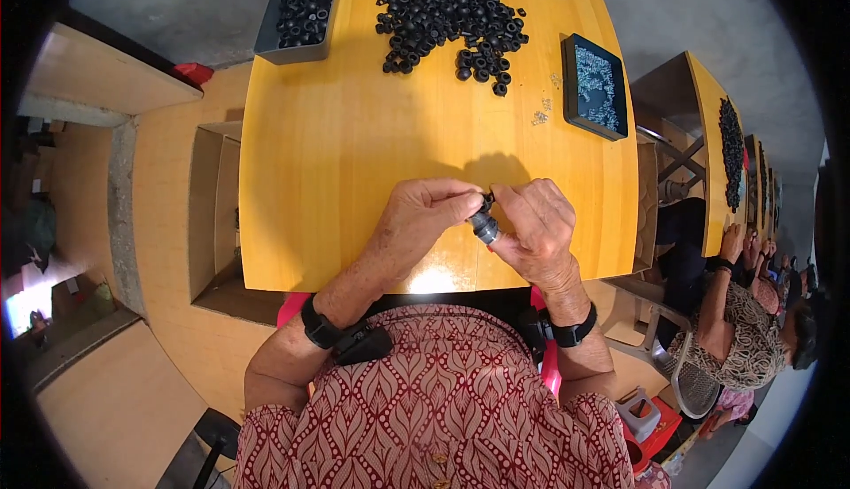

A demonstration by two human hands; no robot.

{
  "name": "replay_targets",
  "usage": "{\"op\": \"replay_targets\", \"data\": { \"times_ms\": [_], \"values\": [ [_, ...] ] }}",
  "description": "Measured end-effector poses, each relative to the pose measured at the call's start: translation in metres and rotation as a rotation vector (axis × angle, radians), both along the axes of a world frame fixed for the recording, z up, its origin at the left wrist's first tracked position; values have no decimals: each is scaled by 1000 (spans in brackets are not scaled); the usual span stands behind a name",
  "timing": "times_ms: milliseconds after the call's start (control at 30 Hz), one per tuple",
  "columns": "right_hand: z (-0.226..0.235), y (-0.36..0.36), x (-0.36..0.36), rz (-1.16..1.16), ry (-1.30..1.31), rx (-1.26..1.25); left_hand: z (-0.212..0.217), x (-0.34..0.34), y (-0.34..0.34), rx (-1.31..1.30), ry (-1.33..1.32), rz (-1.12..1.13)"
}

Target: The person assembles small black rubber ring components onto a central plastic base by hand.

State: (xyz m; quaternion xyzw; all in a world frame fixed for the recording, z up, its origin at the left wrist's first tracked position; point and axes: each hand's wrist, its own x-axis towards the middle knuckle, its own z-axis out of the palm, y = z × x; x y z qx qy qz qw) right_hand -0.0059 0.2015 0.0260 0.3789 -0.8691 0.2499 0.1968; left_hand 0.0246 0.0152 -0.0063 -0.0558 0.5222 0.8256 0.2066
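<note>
Both my hands meet over the near middle of a yellow wooden table (354, 153). My left hand (423, 215) and my right hand (538, 228) pinch a small black ring-shaped part (484, 223) between their fingertips. Which fingers bear on it most I cannot tell. A large pile of the same black rings (447, 7) lies at the far middle of the table. Both wrists wear black bands.
A grey tray (301, 11) of black rings sits at the far left corner. A dark tray (595, 86) of small silvery parts sits at the right, with a few loose bits beside it. An open cardboard box (212, 206) stands left of the table. Another person (744, 330) works at the tables to the right.
</note>
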Motion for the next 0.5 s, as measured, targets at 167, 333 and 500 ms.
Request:
{"op": "replay_targets", "data": {
  "times_ms": [167,333,500],
  "values": [
    [-4,0,0,-33,-14,-79,9,-3,-1,39,-52,52],
    [-4,-4,0,-9,-2,-132,11,-3,-2,22,2,-39],
    [-5,-8,1,21,4,-150,11,-2,-4,43,75,-25]
  ]
}}
